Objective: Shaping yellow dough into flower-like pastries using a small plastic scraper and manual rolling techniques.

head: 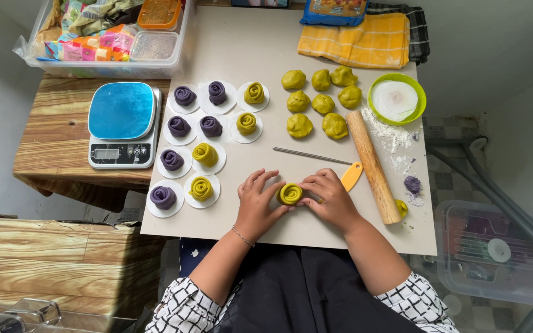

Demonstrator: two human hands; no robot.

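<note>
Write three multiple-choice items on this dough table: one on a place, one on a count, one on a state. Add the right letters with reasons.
1. Where does the rolling pin lie?
A. right of the hands
B. on the scale
C. in the plastic bin

2. How many plain green dough balls lie in the group beside the green bowl?
A. three
B. eight
C. twelve

3. What is the state of the green dough rose between the hands?
A. rolled into a spiral, fingers of both hands on it
B. flat and unrolled
C. lying on a paper round, untouched

Answers:
1 A: the pin lies slanted on the board, right of the right hand.
2 B: eight balls can be counted.
3 A: the left hand and right hand press its sides, and the coil shows on top.
</note>
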